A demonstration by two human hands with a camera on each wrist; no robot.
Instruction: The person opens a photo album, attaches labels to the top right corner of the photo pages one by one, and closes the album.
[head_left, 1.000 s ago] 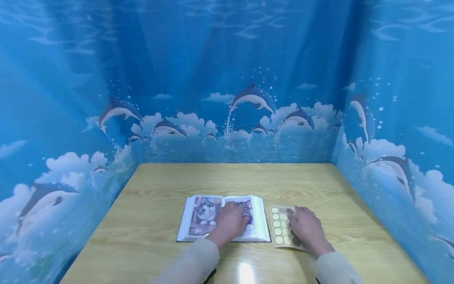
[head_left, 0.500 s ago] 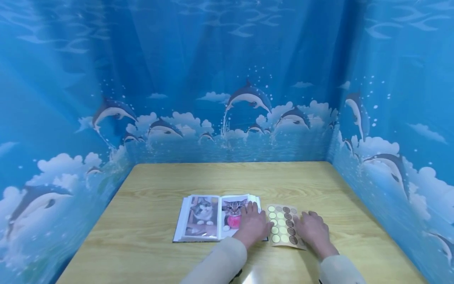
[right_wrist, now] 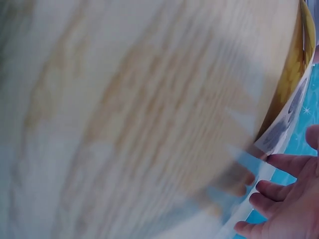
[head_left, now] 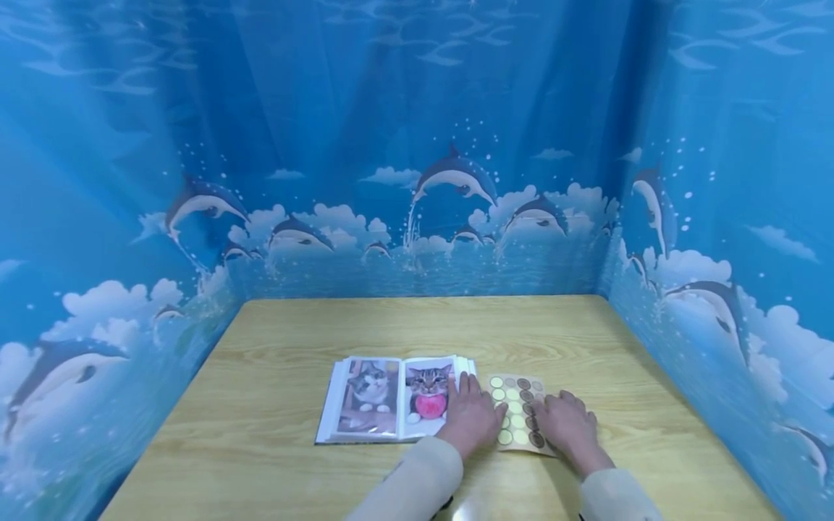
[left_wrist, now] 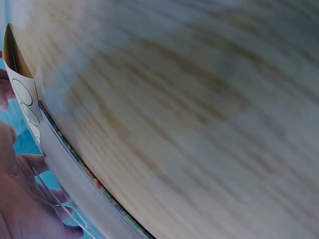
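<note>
An open photo album (head_left: 391, 399) lies on the wooden table (head_left: 430, 325), showing two cat photos. Just right of it lies a tan sticker sheet (head_left: 517, 412) with rows of round yellow and brown stickers. My left hand (head_left: 470, 420) lies flat with straight fingers over the album's right edge and the sheet's left edge. My right hand (head_left: 568, 427) rests with fingers spread on the sheet's right side. In the left wrist view the sticker sheet (left_wrist: 24, 102) and album edge (left_wrist: 79, 194) show close up. In the right wrist view my right hand's fingers (right_wrist: 279, 194) touch the sheet (right_wrist: 284, 127).
Blue dolphin-print curtains (head_left: 417, 181) wall in the table on the left, back and right. Bare table surface stretches behind the album and to its left. Cream sleeves (head_left: 404, 485) cover both forearms.
My left hand slid right off the album's right page to its edge, uncovering the cat photo with the pink ball. The right hand shifted slightly left on the sticker sheet.
</note>
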